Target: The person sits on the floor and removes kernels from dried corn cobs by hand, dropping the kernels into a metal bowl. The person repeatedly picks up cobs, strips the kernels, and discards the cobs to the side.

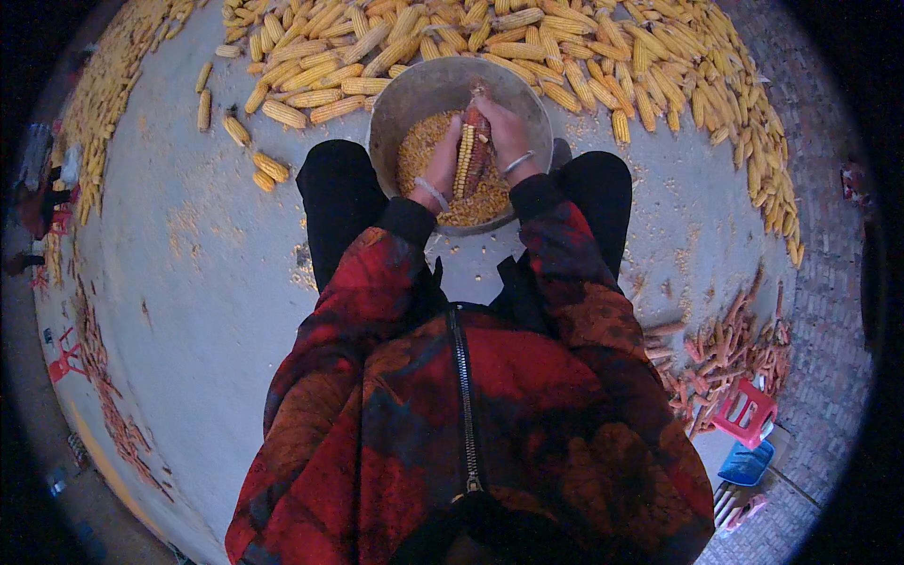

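Observation:
A partly shelled corn cob (467, 157) is held between my two hands over a round metal tub (390, 92). Rows of yellow kernels remain along its left side, while its right side shows bare reddish cob. My left hand (445, 164) grips the cob from the left, with a pale bracelet at the wrist. On the other side, my right hand (505, 134) closes around the upper part, below a silver bangle. Loose corn kernels (422, 145) cover the bottom of the tub, which stands between my knees.
Beyond the tub spreads a large heap of corn ears (565, 42), curving down the right. Several ears (270, 167) lie apart on the concrete floor (212, 296). At lower right are stripped cobs (720, 353), a red plastic stool (746, 414) and a blue plastic object (747, 462).

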`<state>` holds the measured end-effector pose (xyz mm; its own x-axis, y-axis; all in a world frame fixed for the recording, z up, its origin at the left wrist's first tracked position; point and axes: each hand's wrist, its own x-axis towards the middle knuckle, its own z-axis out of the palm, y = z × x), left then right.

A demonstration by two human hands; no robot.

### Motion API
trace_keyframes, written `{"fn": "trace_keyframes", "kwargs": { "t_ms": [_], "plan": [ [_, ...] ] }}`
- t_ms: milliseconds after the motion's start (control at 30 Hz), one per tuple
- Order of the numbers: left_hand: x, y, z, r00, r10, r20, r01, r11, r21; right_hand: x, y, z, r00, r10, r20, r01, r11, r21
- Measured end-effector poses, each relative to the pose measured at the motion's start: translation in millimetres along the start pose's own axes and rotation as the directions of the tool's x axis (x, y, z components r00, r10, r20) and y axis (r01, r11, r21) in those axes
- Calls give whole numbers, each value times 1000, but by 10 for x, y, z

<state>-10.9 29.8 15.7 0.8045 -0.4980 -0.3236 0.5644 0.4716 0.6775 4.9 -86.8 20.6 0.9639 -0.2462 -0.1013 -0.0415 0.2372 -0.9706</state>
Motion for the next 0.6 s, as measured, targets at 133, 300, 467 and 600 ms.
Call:
{"fn": "trace_keyframes", "kwargs": {
  "t_ms": [133,300,467,600],
  "plan": [
    [-1,22,68,986,46,-158,-54,997,-49,-153,-129,142,987,-161,-9,139,876,-461],
    [-9,62,61,940,164,-300,-148,986,76,-268,-124,287,959,-273,79,276,828,-488],
    [27,-22,-25,950,40,-310,-108,973,-205,-282,-125,338,961,-256,105,275,853,-444],
    [30,-93,-181,941,310,-135,-274,933,233,-320,-134,361,936,-316,156,352,848,-396]
  ]
}}
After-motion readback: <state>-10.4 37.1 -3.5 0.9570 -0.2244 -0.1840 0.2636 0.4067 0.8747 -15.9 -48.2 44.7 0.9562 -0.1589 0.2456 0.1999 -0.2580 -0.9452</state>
